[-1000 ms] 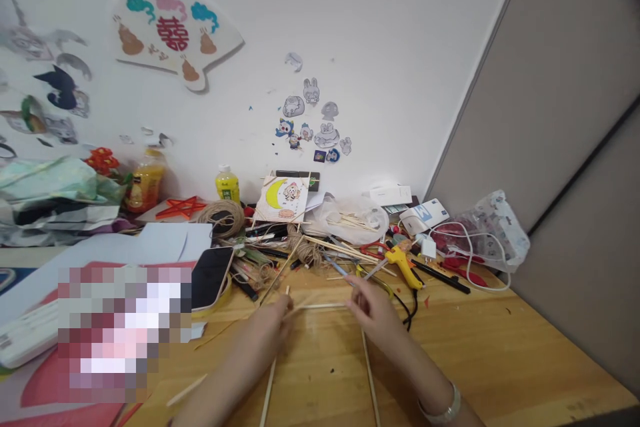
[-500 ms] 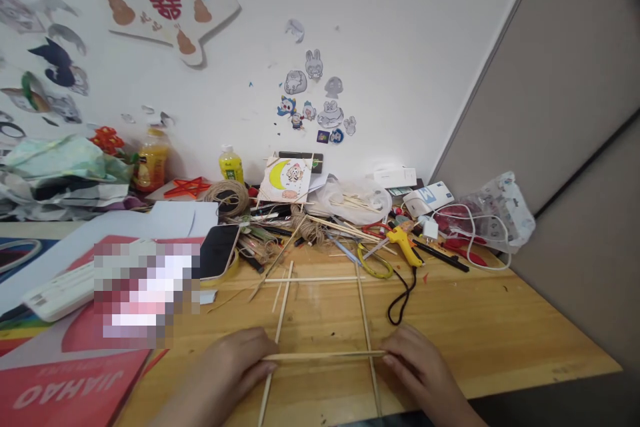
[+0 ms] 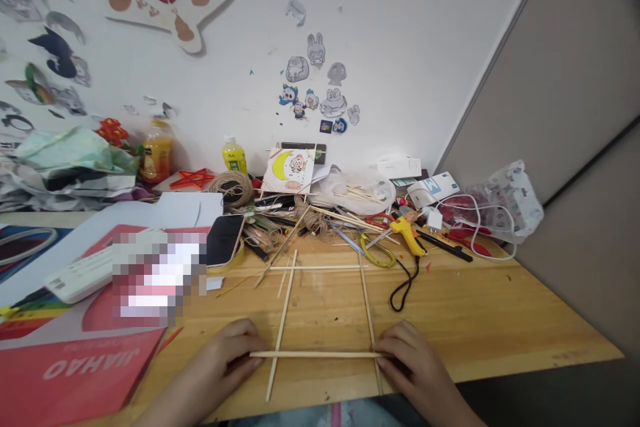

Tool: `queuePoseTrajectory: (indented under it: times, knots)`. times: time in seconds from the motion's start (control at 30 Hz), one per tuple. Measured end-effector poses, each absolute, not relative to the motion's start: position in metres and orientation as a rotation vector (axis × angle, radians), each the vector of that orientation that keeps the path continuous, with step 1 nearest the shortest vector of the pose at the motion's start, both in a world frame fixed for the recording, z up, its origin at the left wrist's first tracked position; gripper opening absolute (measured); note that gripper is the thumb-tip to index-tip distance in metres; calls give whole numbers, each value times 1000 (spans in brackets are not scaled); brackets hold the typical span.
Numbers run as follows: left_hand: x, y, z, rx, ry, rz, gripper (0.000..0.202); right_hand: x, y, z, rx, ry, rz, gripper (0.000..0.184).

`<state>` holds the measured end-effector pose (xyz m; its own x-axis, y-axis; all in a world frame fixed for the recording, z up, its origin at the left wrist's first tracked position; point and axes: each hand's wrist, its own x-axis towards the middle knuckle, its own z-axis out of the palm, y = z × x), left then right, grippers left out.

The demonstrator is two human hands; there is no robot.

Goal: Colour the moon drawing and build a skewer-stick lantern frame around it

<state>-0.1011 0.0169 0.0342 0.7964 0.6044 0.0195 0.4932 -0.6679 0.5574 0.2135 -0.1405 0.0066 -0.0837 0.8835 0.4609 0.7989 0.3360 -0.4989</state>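
Observation:
A thin wooden stick (image 3: 315,354) lies crosswise near the table's front edge, over the lower parts of two long sticks. My left hand (image 3: 233,355) pinches its left end between thumb and fingers. At the opposite end, my right hand (image 3: 407,357) is closed on the same stick, close to where it crosses the right long stick (image 3: 367,300). The left long stick (image 3: 283,320) runs away from me, leaning slightly right. Across the far ends of both lies another stick (image 3: 320,267), so the sticks outline a rough square.
Behind the sticks are a yellow glue gun (image 3: 410,235) with a black cord, yellow-handled scissors (image 3: 377,253), twine (image 3: 233,188) and a plastic bag of sticks (image 3: 357,190). To the left lie a phone (image 3: 225,240) and a red folder (image 3: 110,373). A white cable (image 3: 477,227) lies at right.
The crosswise stick has shifted slightly left against the long sticks, and my left hand has moved left with its end. The camera view has tilted down a little.

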Motion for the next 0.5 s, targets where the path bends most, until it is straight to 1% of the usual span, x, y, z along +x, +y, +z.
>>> queuePoseTrajectory:
  times: [0.5]
  knots:
    - [-109,22,23,2394,791,433,14,214,-142,8,-1555,-1887,214,11]
